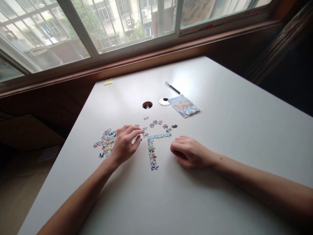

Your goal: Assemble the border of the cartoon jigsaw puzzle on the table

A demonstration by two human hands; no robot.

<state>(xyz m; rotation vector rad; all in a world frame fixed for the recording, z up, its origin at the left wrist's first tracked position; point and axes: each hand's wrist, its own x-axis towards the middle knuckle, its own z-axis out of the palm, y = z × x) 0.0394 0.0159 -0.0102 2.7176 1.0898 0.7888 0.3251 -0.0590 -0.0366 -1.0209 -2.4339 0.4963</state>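
Observation:
My left hand (126,142) hovers over the right side of a heap of loose jigsaw pieces (107,141). Its fingers reach forward, with the thumb apart from them and nothing seen between. Just right of its fingertips lies a joined jigsaw border (151,148) shaped as a corner: a light-blue row across the top and a multicoloured column running down towards me. On the other side of this corner, my right hand (187,150) rests on the table with curled fingers, its hollow dark and no piece showing. Several loose jigsaw pieces (155,122) are scattered beyond the border.
A colourful printed packet (184,106) lies on the white table (232,117), partly over a round metal cover (164,101). Beside it are a black pen (172,87) and an open cable hole (147,105). Yellow paper (108,82) lies at the far-left corner, below the window.

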